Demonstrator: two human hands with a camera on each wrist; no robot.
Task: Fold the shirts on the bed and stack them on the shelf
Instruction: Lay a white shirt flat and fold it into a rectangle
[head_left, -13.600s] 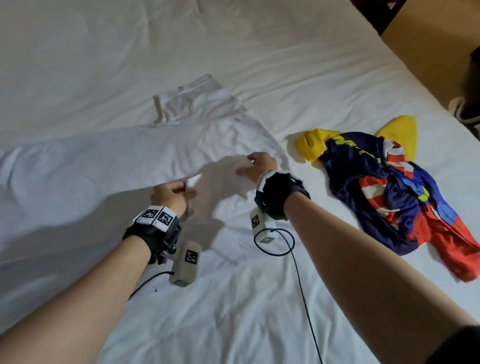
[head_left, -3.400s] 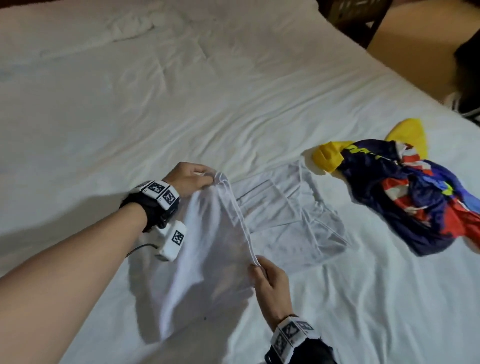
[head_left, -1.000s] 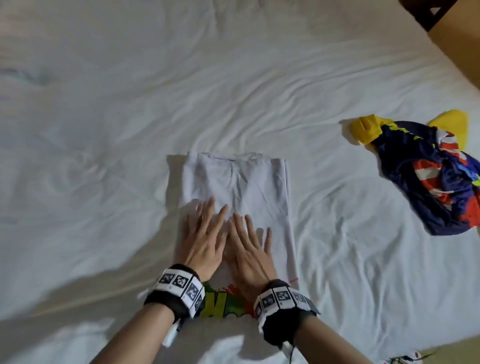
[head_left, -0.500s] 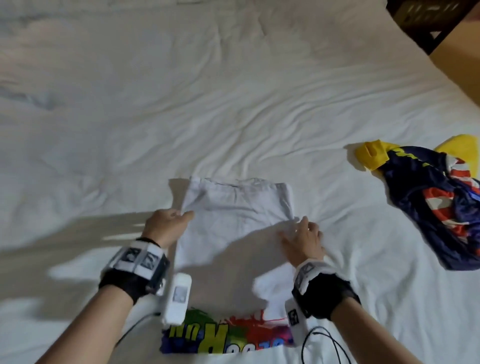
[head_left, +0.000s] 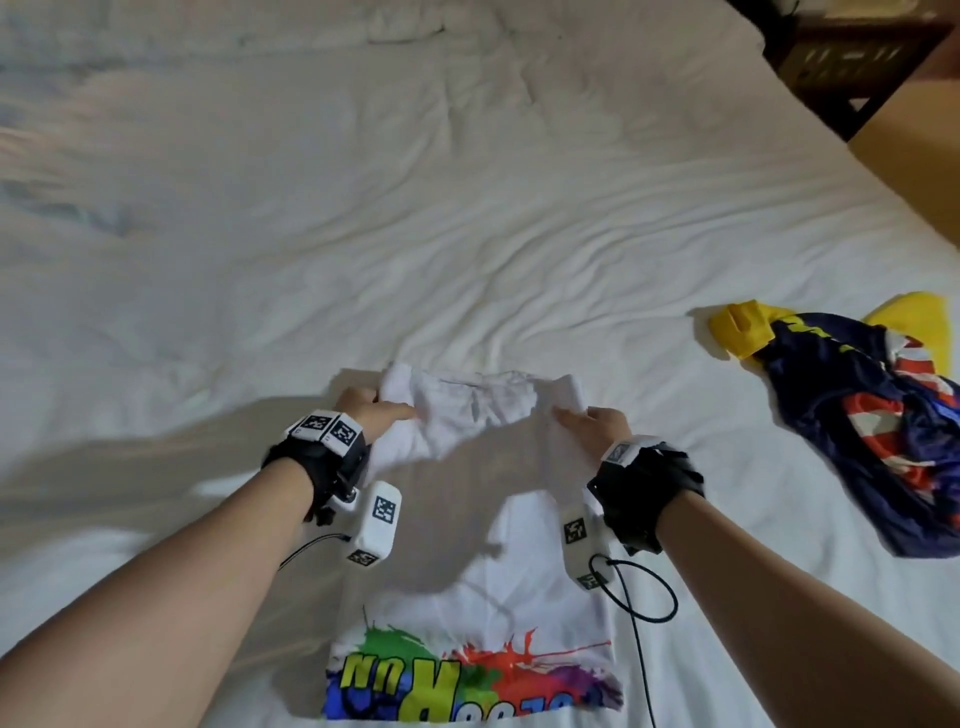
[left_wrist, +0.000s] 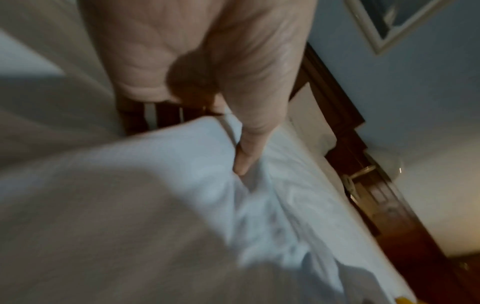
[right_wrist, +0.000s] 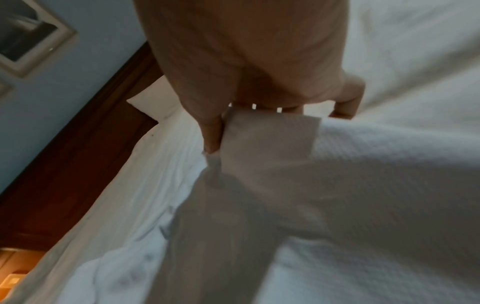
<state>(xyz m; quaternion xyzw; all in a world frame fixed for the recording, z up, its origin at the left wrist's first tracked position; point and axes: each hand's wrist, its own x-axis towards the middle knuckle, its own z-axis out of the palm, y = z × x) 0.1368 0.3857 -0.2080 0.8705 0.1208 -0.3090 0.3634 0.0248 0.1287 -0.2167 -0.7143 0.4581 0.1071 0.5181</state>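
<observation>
My left hand (head_left: 363, 415) and right hand (head_left: 597, 423) each pinch a far corner of the white shirt (head_left: 467, 519); mid-fold, I judge; next, draw that edge toward the printed hem, corners level.

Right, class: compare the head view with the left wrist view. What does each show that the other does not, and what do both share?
Only the head view shows the right hand, the shirt's colourful print and the crumpled navy, red and yellow shirt. Only the left wrist view shows the dark wooden headboard, a framed picture on the wall and the thumb pressed on cloth. Both show the left hand pinching the white shirt above the bed sheet.
</observation>
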